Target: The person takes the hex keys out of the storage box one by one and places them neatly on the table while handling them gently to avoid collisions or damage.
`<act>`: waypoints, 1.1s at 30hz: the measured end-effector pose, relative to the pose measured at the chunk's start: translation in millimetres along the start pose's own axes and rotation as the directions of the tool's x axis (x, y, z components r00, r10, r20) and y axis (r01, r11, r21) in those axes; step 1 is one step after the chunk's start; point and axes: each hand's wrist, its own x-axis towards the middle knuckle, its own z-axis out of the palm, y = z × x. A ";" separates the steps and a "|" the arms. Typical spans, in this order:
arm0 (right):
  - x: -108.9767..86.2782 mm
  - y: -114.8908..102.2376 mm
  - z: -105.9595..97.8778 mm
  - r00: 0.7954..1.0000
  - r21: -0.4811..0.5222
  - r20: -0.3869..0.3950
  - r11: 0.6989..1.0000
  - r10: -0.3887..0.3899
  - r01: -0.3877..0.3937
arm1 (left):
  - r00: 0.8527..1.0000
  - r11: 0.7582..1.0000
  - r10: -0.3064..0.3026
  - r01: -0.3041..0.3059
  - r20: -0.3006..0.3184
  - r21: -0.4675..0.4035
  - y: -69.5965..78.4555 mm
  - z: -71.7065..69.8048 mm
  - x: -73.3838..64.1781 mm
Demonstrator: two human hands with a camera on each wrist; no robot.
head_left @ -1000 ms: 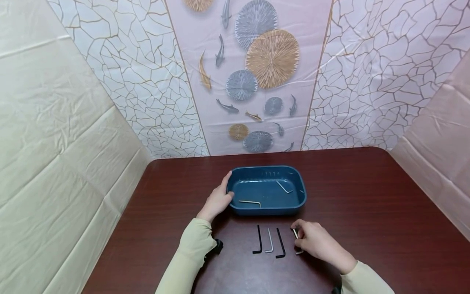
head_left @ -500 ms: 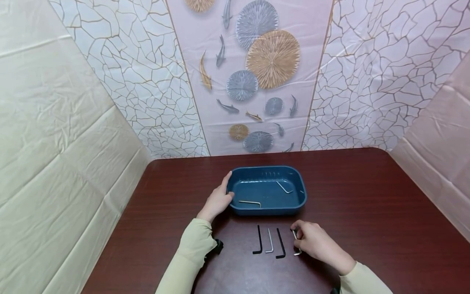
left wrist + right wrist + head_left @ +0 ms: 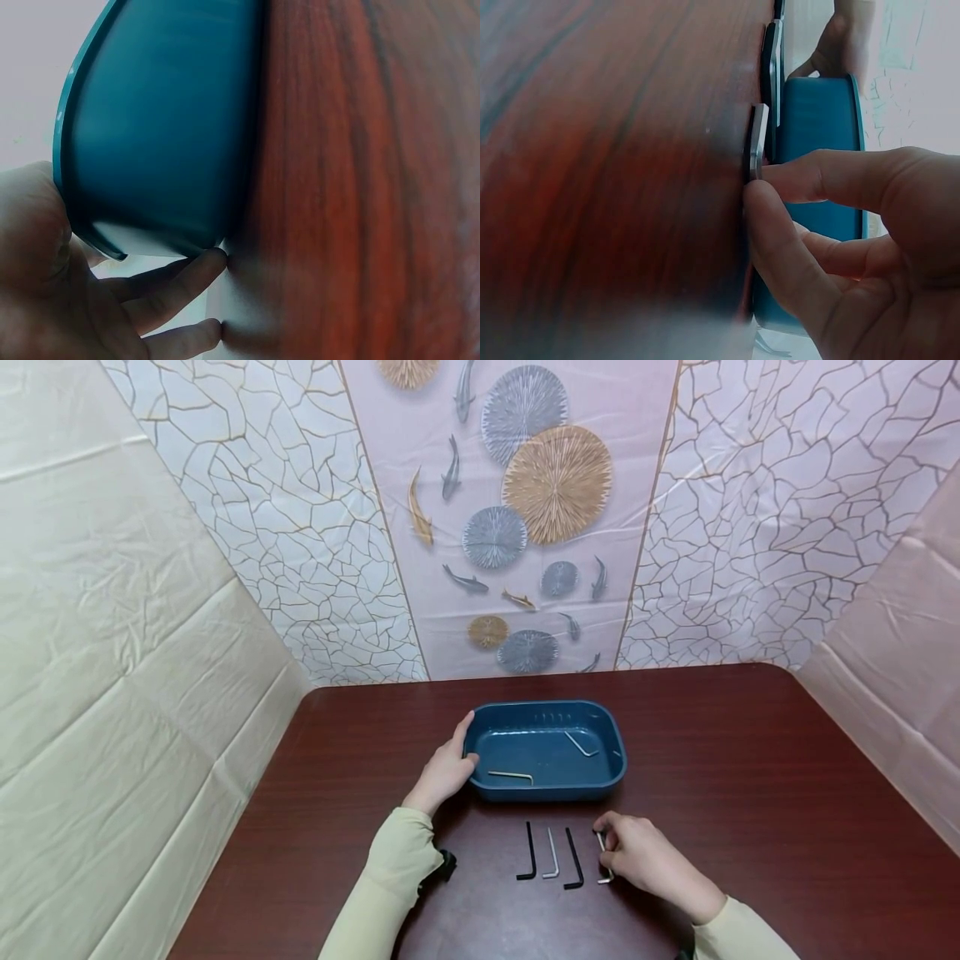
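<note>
My left hand [image 3: 441, 777] grips the left end of a dark blue tray [image 3: 543, 793], thumb at the rim. The left wrist view shows its other fingers spread outside the tray wall, fingertips down at the table. My right hand [image 3: 651, 862] pinches a silver hex key [image 3: 758, 139] between thumb and fingers, low at the tabletop; its bent short end points left in the head view. To its left lie a black hex key [image 3: 574, 860], a silver-grey hex key [image 3: 553, 853] and another black hex key [image 3: 532, 852], side by side.
Inside the tray are two slim hex keys, one near the front wall [image 3: 510, 774] and one toward the back right [image 3: 580, 743]. The dark red wooden table [image 3: 735, 760] ends at a patterned cloth backdrop [image 3: 525, 568], with pale cloth walls on both sides.
The short end of the pinched hex key has swung slightly left. The right hand has barely shifted; the left hand and tray stay in place.
</note>
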 end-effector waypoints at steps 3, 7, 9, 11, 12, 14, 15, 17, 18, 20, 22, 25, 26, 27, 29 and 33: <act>0.0 0.2 0.2 1.000 0.000 -0.004 1.000 -0.006 0.006 | 1.000 1.000 -0.001 0.001 0.004 -0.006 0.3 -0.4 -0.3; 0.0 -0.3 0.4 1.000 0.003 -0.004 1.000 0.001 -0.001 | 1.000 1.000 0.000 0.000 0.009 -0.014 0.3 -1.0 -1.0; -0.1 -0.7 0.2 1.000 0.011 0.001 1.000 0.011 -0.011 | 1.000 1.000 -0.004 0.004 0.010 -0.015 0.3 -0.9 -1.1; -0.3 -0.5 -0.6 1.000 0.020 0.006 1.000 0.015 -0.015 | 1.000 1.000 -0.006 0.006 0.004 -0.007 0.2 -0.5 -0.9; -0.3 -0.1 -1.4 1.000 0.024 0.010 1.000 0.013 -0.013 | 1.000 1.000 -0.007 0.007 0.001 -0.004 0.1 -0.3 -0.9; -0.3 0.7 -4.3 1.000 0.031 0.013 1.000 0.005 -0.005 | 1.000 1.000 -0.005 0.005 -0.005 0.004 -0.3 0.2 -0.4; -0.2 1.2 -6.4 1.000 0.036 0.015 0.999 0.006 -0.007 | 1.000 1.000 -0.005 0.005 -0.005 0.005 -0.4 0.4 -0.1; 0.4 2.4 -12.3 1.000 0.045 0.017 0.999 0.002 -0.003 | 1.000 1.000 -0.005 0.005 -0.003 0.005 -0.4 0.5 0.4; 0.9 3.0 -16.0 1.000 0.048 0.016 0.999 -0.001 0.001 | 1.000 1.000 -0.003 0.003 -0.002 0.004 -0.6 0.7 0.6; 2.5 3.8 -24.1 1.000 0.051 0.010 0.999 -0.012 0.011 | 1.000 1.000 -0.002 0.002 -0.003 0.005 -0.9 0.8 0.8; 4.1 4.2 -32.6 1.000 0.049 0.003 0.999 -0.020 0.020 | 1.000 1.000 -0.001 0.002 -0.005 0.006 -1.4 0.9 1.1; 7.4 3.6 -44.4 1.000 0.045 -0.005 0.999 -0.014 0.014 | 1.000 1.000 -0.001 0.001 -0.013 0.013 -1.3 0.7 0.9; 8.5 3.2 -47.8 1.000 0.042 -0.007 0.999 -0.014 0.014 | 1.000 1.000 -0.002 0.002 -0.011 0.012 -1.2 0.6 0.8; 9.6 2.4 -50.8 1.000 0.038 -0.011 0.999 -0.015 0.015 | 1.000 1.000 -0.004 0.004 -0.009 0.010 -1.2 0.6 0.8; 12.4 0.7 -56.3 1.000 0.036 -0.018 0.999 -0.026 0.026 | 1.000 1.000 -0.002 0.002 -0.006 0.009 -0.9 0.4 0.9; 17.1 -5.3 -63.6 0.998 0.028 -0.032 0.998 -0.063 0.064 | 1.000 1.000 -0.005 0.005 0.013 -0.006 -0.5 0.3 1.3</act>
